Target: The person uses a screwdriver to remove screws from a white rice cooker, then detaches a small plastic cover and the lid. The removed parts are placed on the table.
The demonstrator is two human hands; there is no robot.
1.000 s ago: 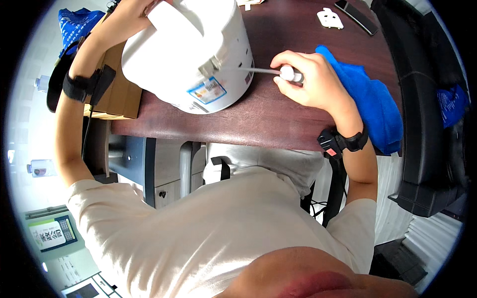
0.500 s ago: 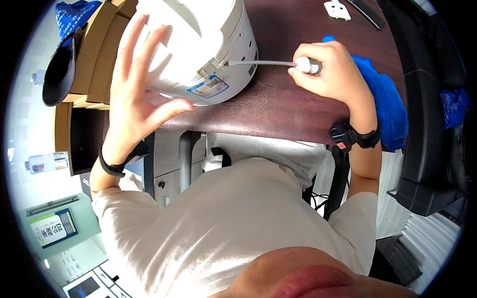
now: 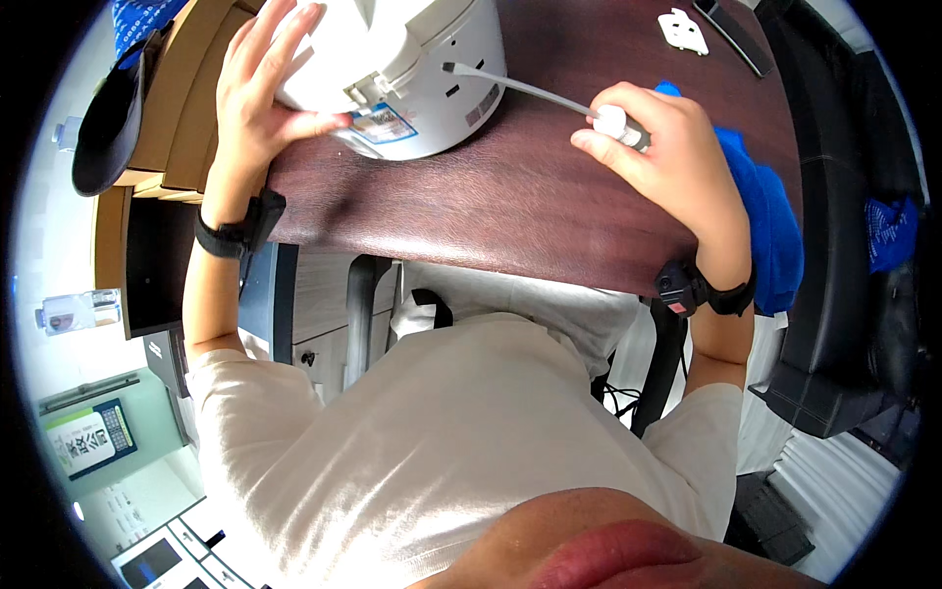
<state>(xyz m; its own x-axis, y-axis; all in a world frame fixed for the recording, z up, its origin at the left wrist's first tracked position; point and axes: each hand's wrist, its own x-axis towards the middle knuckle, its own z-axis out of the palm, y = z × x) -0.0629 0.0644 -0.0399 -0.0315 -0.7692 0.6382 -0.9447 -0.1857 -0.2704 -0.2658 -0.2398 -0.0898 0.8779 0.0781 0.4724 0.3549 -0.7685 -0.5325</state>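
Note:
A white rice cooker [image 3: 432,108] with a blue-edged label and dark slots on its side stands at the upper left of the brown table. My left hand [image 3: 260,108] lies against its left side, fingers spread and thumb stretched towards the label. In my closed right hand [image 3: 667,147] is a slim grey tool [image 3: 540,93] with a white and grey handle. The tool's long shaft points left, and its flat, dark-ended tip is in front of the cooker's slotted side. Whether the tip touches the cooker I cannot tell.
A blue cloth [image 3: 760,216] lies beside my right forearm. At the far right are a white flat piece with holes [image 3: 682,32] and a dark phone-like slab [image 3: 734,37]. Cardboard boxes [image 3: 186,108] and a dark cap [image 3: 113,128] stand at the left. The brown table's near edge [image 3: 471,250] runs before me.
The rice cooker has shifted away from me and slightly left, with my left hand against it. The tool's tip has moved from the catch near the label to the slotted side.

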